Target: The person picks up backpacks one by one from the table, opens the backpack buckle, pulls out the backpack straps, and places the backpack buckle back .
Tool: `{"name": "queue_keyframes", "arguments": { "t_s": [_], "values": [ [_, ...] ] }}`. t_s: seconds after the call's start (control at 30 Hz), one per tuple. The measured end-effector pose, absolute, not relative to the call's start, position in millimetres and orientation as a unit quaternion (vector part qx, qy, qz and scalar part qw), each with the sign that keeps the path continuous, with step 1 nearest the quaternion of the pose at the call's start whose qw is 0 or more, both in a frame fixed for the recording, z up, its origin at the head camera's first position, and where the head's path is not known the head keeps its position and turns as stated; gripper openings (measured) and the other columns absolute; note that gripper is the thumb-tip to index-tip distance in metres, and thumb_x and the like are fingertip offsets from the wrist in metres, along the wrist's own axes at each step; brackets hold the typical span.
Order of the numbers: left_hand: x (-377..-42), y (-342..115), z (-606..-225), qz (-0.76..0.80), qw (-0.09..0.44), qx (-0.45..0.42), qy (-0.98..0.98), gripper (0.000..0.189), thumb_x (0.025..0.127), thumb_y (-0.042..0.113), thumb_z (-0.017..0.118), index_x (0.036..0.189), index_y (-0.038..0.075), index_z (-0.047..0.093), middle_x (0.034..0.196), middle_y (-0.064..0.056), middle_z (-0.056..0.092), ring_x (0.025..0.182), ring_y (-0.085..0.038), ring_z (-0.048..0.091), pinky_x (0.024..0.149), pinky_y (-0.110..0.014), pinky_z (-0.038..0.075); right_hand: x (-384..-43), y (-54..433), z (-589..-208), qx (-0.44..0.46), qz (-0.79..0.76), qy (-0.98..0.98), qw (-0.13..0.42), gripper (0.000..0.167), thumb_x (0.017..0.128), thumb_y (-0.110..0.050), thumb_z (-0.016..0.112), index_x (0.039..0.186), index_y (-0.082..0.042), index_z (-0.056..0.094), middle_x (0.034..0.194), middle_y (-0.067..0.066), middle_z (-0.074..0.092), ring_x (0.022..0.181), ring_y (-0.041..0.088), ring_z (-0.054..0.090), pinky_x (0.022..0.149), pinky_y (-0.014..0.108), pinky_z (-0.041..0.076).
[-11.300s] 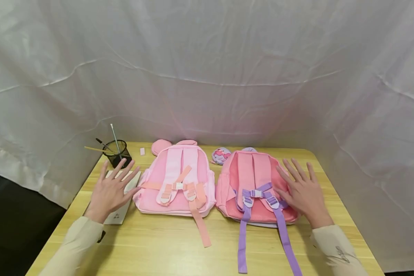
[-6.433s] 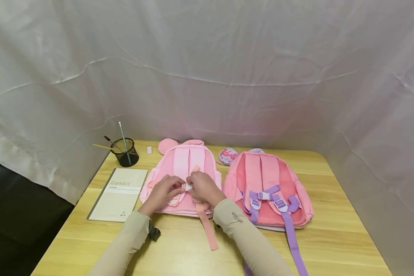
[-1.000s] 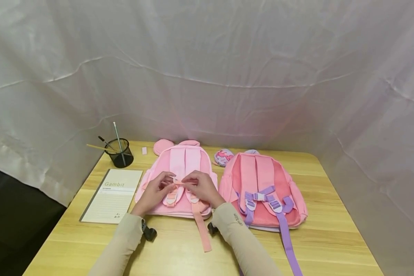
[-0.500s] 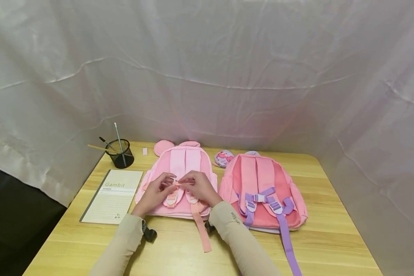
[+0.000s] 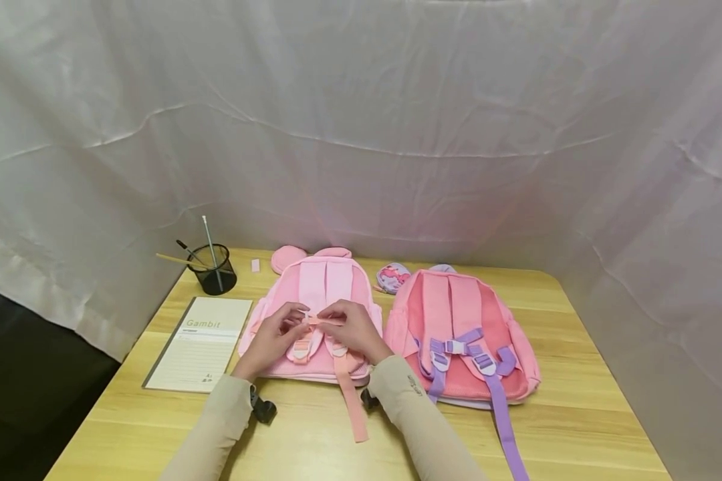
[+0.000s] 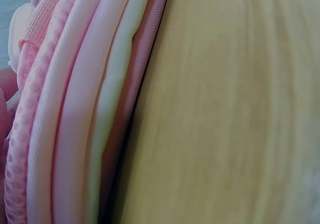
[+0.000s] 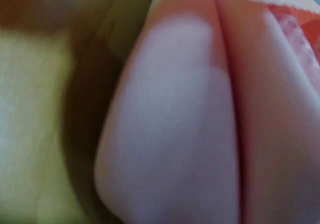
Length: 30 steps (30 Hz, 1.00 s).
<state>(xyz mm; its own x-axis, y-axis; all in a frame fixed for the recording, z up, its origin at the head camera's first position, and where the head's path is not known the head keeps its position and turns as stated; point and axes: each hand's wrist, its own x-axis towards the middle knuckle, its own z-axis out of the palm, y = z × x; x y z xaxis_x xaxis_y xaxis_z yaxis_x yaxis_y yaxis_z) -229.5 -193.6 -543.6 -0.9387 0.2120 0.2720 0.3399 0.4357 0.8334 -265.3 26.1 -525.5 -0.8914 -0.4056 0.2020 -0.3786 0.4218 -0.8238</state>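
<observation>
In the head view a light pink backpack (image 5: 285,292) lies back side up on the table, its two shoulder straps joined across the middle by an orange webbing strap (image 5: 317,321) with a small white buckle (image 5: 307,316). My left hand (image 5: 273,339) pinches the buckle between thumb and fingers. From the other side, my right hand (image 5: 357,327) pinches the orange strap close to it. Fingers hide part of the buckle. The left wrist view shows the pink backpack's edge (image 6: 85,104); the right wrist view shows its blurred pink side (image 7: 165,124).
A coral backpack (image 5: 424,287) with purple straps (image 5: 498,414) lies close on the right. To the left are a notebook (image 5: 198,344), a black mesh pen cup (image 5: 218,277) and a small eraser (image 5: 255,265). A loose orange strap end (image 5: 353,411) hangs over the table.
My hands, spread apart over the table at first, have come together at the light pink backpack's buckle. Over the last second they stay there, with only small finger shifts along the orange strap.
</observation>
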Motion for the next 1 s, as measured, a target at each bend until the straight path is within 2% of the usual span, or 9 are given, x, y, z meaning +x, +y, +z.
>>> {"name": "queue_keyframes", "arguments": {
  "t_s": [0.43, 0.77, 0.9, 1.0],
  "values": [
    [-232.7, -197.4, -547.4, -0.509, 0.063, -0.186, -0.838, 0.031, 0.101, 0.026, 0.070, 0.130, 0.016, 0.063, 0.105, 0.000, 0.072, 0.093, -0.012, 0.067, 0.083, -0.027, 0.055, -265.7, 26.3, -528.8, -0.234, -0.492, 0.839, 0.013, 0.016, 0.089, -0.019, 0.083, 0.105, -0.015, 0.081, 0.099, -0.003, 0.076, 0.096, 0.011, 0.071, 0.088, 0.027, 0.057],
    [-232.0, -194.4, -547.2, -0.500, 0.063, -0.195, -0.841, 0.030, 0.100, 0.023, 0.071, 0.129, 0.019, 0.063, 0.103, -0.001, 0.072, 0.087, -0.011, 0.065, 0.079, -0.026, 0.054, -265.9, 24.2, -527.7, -0.255, -0.479, 0.840, 0.011, 0.016, 0.089, -0.017, 0.083, 0.104, -0.014, 0.081, 0.101, 0.000, 0.077, 0.098, 0.012, 0.071, 0.091, 0.027, 0.056],
    [-231.9, -193.1, -547.6, -0.492, 0.064, -0.185, -0.848, 0.031, 0.101, 0.020, 0.069, 0.130, 0.015, 0.062, 0.104, -0.004, 0.072, 0.086, -0.013, 0.065, 0.079, -0.025, 0.052, -266.0, 25.5, -528.6, -0.257, -0.474, 0.842, 0.005, 0.017, 0.090, -0.019, 0.083, 0.106, -0.015, 0.080, 0.102, -0.001, 0.077, 0.099, 0.012, 0.070, 0.091, 0.028, 0.055],
    [-231.3, -192.8, -546.8, -0.491, 0.066, -0.175, -0.851, 0.031, 0.101, 0.015, 0.068, 0.131, 0.009, 0.062, 0.104, -0.009, 0.073, 0.087, -0.020, 0.066, 0.080, -0.027, 0.052, -265.5, 26.5, -528.4, -0.250, -0.478, 0.842, 0.010, 0.019, 0.090, -0.021, 0.082, 0.108, -0.015, 0.080, 0.103, -0.002, 0.077, 0.099, 0.012, 0.069, 0.092, 0.028, 0.054]
  ]
}}
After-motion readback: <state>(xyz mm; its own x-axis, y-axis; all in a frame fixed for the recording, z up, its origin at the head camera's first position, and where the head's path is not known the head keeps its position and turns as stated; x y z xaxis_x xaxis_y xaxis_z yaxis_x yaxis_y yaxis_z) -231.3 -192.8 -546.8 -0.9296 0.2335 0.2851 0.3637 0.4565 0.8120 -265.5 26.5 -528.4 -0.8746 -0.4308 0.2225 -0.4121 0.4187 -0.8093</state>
